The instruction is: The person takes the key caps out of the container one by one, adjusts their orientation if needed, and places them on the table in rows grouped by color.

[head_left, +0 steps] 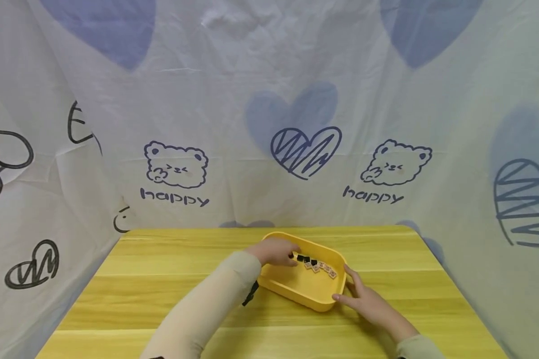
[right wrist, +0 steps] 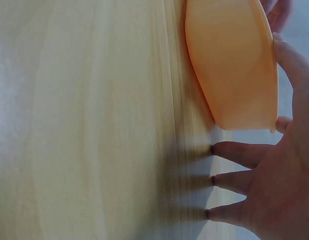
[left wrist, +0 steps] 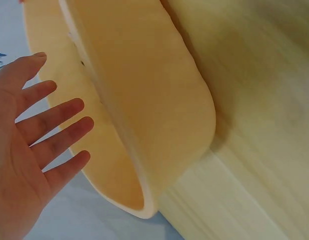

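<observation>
A printed cloth backdrop [head_left: 269, 99] hangs behind the wooden worktop [head_left: 161, 279]. On the worktop sits a yellow tray [head_left: 296, 289] with a row of small tiles [head_left: 316, 265] inside. The left hand [head_left: 276, 252] reaches into the tray, fingers spread; the right hand [head_left: 368, 301], fingers straight, touches the tray's corner.

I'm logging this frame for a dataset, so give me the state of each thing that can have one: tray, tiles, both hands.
yellow tray: upright on the wooden table, holding tiles.
tiles: lying in a row inside the tray, some dark, some light.
left hand: fingers straight, reaching over the tray's rim at the row's dark end.
right hand: fingers straight, resting against the tray's outer corner, fingertips on the table.
</observation>
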Demonstrator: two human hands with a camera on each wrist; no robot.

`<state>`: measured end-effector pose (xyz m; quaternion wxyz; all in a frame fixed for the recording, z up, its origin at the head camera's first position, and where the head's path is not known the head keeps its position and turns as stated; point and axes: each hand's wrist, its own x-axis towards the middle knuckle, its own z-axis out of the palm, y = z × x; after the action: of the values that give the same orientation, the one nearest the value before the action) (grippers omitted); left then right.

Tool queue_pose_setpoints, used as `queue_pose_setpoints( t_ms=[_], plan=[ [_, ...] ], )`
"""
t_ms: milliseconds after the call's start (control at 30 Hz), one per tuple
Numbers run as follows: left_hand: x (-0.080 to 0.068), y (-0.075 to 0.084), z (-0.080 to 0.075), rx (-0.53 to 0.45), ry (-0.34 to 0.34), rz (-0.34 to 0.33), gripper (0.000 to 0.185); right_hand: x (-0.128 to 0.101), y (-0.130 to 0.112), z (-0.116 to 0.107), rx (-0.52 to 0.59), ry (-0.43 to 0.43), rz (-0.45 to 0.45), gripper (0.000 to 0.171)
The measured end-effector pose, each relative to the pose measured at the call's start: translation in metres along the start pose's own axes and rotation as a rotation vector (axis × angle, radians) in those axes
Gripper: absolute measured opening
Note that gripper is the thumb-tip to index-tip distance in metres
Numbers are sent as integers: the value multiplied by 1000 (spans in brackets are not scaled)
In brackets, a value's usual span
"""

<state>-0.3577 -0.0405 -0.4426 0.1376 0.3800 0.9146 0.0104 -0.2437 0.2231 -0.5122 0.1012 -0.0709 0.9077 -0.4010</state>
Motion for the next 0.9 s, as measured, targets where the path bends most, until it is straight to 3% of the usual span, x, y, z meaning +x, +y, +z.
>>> queue_pose_setpoints(
  t_ms=[300, 567, 767, 900],
  plan=[
    [14, -20, 7, 41, -30, -32, 38, 0, -1, 0, 16, 8, 7, 95],
    [14, -32, 22, -185, -46, -173, 62, -1, -1, 0, 16, 24, -6, 94],
    [14, -34, 27, -196, -39, -161, 61, -1, -1, 0, 7, 23, -7, 94],
    [15, -36, 30, -175, -33, -139, 50, 0, -1, 0, 11, 17, 12, 95]
  ],
)
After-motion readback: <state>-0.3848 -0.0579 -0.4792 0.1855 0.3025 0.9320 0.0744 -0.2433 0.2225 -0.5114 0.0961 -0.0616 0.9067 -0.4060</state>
